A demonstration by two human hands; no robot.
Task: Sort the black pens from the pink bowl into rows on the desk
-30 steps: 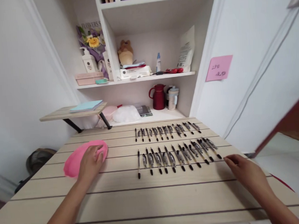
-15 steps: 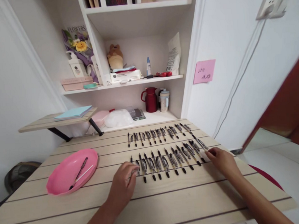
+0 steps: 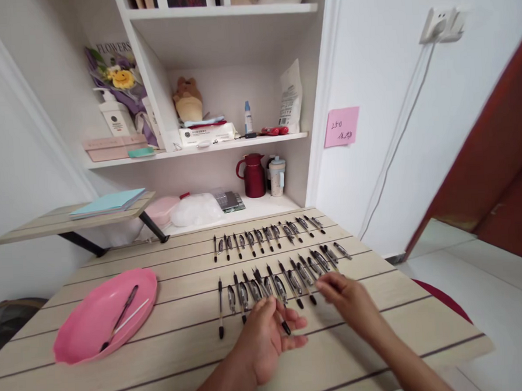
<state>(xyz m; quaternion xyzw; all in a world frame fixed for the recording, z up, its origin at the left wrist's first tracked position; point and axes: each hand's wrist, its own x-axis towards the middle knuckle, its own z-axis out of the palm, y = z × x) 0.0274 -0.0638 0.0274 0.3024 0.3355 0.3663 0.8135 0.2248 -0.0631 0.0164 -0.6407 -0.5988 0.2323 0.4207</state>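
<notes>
Two rows of black pens lie on the wooden table: a far row and a near row. My left hand is at the near row, palm turned up and fingers loosely apart, with one pen held across the fingers and its tip pointing towards me. My right hand reaches in from the right. Its fingertips are pinched on a pen at the right end of the near row. A pink tray at the left holds a black pen and a thin white rod.
Shelves behind the table carry a red jug, bottles, a plush toy and boxes. A small raised shelf with a blue book stands at the back left. A pink note is stuck on the wall, and a red door is at the right.
My left hand left the pink tray, crossed to the near row and lifted a pen. My right hand slid left along that row. The view swung right and down.
</notes>
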